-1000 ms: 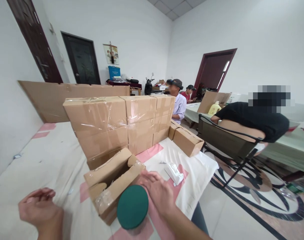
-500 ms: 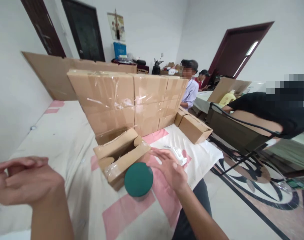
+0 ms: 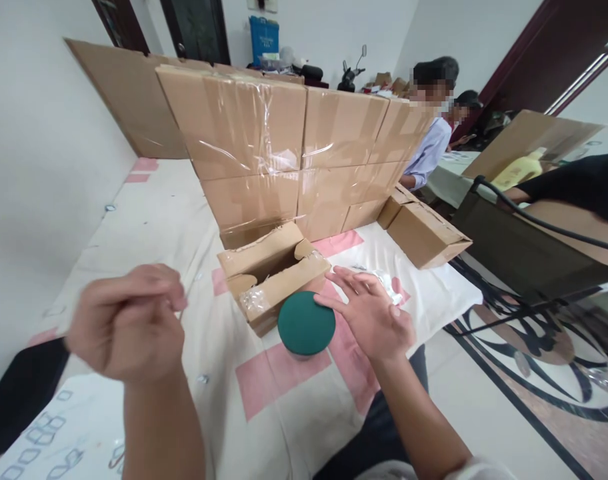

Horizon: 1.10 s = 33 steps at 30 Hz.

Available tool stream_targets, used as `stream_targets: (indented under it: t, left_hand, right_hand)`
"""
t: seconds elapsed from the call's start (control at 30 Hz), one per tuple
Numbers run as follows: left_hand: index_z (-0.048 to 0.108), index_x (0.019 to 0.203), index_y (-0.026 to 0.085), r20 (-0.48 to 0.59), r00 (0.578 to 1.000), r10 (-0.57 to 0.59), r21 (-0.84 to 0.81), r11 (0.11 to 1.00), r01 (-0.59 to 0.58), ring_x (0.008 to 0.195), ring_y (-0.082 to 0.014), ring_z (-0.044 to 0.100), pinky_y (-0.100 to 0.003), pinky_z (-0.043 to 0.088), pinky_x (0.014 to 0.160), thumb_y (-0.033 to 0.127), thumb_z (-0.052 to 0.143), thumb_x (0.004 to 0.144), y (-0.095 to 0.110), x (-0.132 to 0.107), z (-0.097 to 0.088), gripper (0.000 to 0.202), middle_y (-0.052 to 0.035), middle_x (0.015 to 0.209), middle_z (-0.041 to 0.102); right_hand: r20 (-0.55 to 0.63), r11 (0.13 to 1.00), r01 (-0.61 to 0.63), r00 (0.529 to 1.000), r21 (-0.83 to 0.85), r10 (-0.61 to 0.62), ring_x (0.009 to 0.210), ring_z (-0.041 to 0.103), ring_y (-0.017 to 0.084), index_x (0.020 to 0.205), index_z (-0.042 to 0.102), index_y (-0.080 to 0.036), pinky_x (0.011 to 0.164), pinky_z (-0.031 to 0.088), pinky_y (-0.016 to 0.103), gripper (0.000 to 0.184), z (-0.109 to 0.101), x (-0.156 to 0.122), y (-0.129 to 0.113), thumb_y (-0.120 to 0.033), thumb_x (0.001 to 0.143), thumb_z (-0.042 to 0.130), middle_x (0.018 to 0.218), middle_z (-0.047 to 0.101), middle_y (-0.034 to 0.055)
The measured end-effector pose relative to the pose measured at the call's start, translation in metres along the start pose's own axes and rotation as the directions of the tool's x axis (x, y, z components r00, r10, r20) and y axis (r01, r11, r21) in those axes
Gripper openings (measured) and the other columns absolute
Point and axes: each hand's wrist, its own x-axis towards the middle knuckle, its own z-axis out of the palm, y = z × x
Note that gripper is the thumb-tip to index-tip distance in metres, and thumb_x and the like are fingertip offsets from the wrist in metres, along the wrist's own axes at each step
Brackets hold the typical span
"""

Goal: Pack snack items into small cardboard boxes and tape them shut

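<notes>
Nearest you, your left hand [image 3: 129, 327] was raised above the cloth-covered table [image 3: 149, 220], loosely clenched, and I could not tell whether it pinched anything. Your right hand [image 3: 371, 313] lay open, grasping nothing, fingertips just touching the round dark-green lid [image 3: 305, 323] near the table's front edge. Steadying that lid with a flat palm looked wise, since the open brown cardboard box [image 3: 274, 277] sat tight behind it, before the taped carton stack [image 3: 284, 147].

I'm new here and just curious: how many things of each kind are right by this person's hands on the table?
Open cardboard box: 1
Green round lid: 1
White plastic item, partly hidden by the right hand: 1
Total: 3
The left hand is raised and loosely curled.
</notes>
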Motion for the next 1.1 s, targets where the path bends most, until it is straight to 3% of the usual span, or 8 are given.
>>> stream_targets:
  t: [0.1, 0.27, 0.4, 0.53, 0.63, 0.83, 0.97, 1.1]
  left_hand:
    - [0.066, 0.097, 0.016, 0.277, 0.950, 0.146, -0.061, 0.989, -0.134, 0.072, -0.0124, 0.057, -0.032, 0.041, 0.062, 0.002, 0.045, 0.092, 0.013, -0.004, 0.013, 0.026, -0.0008, 0.080, 0.061]
    - [0.063, 0.107, 0.023, 0.665, 0.738, -0.115, 0.251, 0.965, -0.076, 0.084, -0.0149, 0.060, -0.032, 0.045, 0.076, 0.014, 0.050, 0.099, 0.035, -0.008, 0.034, 0.017, -0.0006, 0.093, 0.066]
    - [0.065, 0.102, 0.026, 0.781, 0.520, -0.345, 0.393, 0.919, 0.020, 0.075, -0.0153, 0.060, -0.030, 0.041, 0.066, 0.034, 0.065, 0.093, 0.054, -0.015, 0.059, 0.012, 0.0040, 0.084, 0.067]
    - [0.066, 0.085, 0.024, 0.691, 0.543, -0.477, 0.519, 0.851, 0.086, 0.068, -0.0147, 0.057, -0.030, 0.036, 0.064, 0.040, 0.073, 0.084, 0.059, -0.021, 0.074, 0.017, 0.0056, 0.071, 0.062]
    - [0.066, 0.078, 0.024, 0.679, 0.498, -0.540, 0.578, 0.811, 0.092, 0.071, -0.0159, 0.059, -0.030, 0.035, 0.066, 0.039, 0.075, 0.081, 0.056, -0.027, 0.079, 0.018, 0.0047, 0.074, 0.066]
    - [0.074, 0.086, 0.028, 0.750, 0.499, -0.434, 0.471, 0.880, 0.057, 0.088, -0.0165, 0.068, -0.030, 0.040, 0.078, 0.022, 0.055, 0.094, 0.044, -0.038, 0.084, 0.021, 0.0035, 0.093, 0.077]
    - [0.071, 0.073, 0.023, 0.770, 0.471, -0.430, 0.496, 0.868, -0.018, 0.076, -0.0166, 0.066, -0.030, 0.038, 0.069, 0.021, 0.056, 0.090, 0.042, -0.038, 0.083, 0.022, -0.0007, 0.080, 0.074]
    - [0.063, 0.061, 0.020, 0.805, 0.417, -0.422, 0.482, 0.875, -0.044, 0.068, -0.0156, 0.063, -0.030, 0.037, 0.065, 0.023, 0.056, 0.088, 0.044, -0.035, 0.081, 0.028, -0.0020, 0.070, 0.070]
  right_hand:
    - [-0.016, 0.998, -0.018, 1.000, 0.062, 0.019, 0.141, 0.045, 0.038, 0.118, 0.069, -0.033, 0.104, 0.045, 0.071, 0.044, 0.004, 0.002, 0.001, -0.058, 0.083, 0.064, 0.139, 0.062, 0.0067]
    - [0.014, 0.986, -0.016, 1.000, 0.168, 0.014, 0.138, 0.047, 0.037, 0.123, 0.068, -0.032, 0.103, 0.046, 0.070, 0.045, 0.013, 0.001, -0.003, -0.056, 0.086, 0.058, 0.140, 0.061, 0.0070]
    - [0.041, 0.978, -0.009, 0.999, 0.210, 0.000, 0.135, 0.052, 0.036, 0.123, 0.069, -0.029, 0.110, 0.042, 0.067, 0.046, 0.020, -0.004, -0.004, -0.055, 0.085, 0.061, 0.138, 0.063, 0.0084]
    - [-0.012, 0.964, -0.038, 0.999, 0.263, 0.043, 0.134, 0.054, 0.036, 0.120, 0.070, -0.025, 0.115, 0.038, 0.061, 0.046, 0.022, -0.011, 0.001, -0.054, 0.084, 0.065, 0.132, 0.067, 0.0124]
    - [-0.033, 0.938, -0.060, 0.997, 0.341, 0.075, 0.134, 0.055, 0.037, 0.119, 0.071, -0.025, 0.118, 0.034, 0.061, 0.049, 0.021, -0.014, 0.008, -0.056, 0.082, 0.066, 0.132, 0.068, 0.0142]
    - [-0.013, 0.917, -0.052, 0.998, 0.395, 0.062, 0.132, 0.057, 0.038, 0.118, 0.072, -0.024, 0.116, 0.038, 0.058, 0.054, 0.017, -0.007, 0.030, -0.063, 0.083, 0.061, 0.129, 0.069, 0.0161]
    - [-0.031, 0.927, 0.020, 0.999, 0.376, -0.009, 0.125, 0.060, 0.041, 0.119, 0.071, -0.029, 0.098, 0.053, 0.062, 0.056, 0.008, 0.002, 0.034, -0.068, 0.081, 0.058, 0.127, 0.068, 0.0155]
    - [-0.149, 0.960, 0.152, 0.982, 0.234, -0.119, 0.128, 0.059, 0.040, 0.118, 0.072, -0.029, 0.109, 0.045, 0.066, 0.055, -0.017, 0.008, 0.022, -0.067, 0.089, 0.046, 0.127, 0.069, 0.0155]
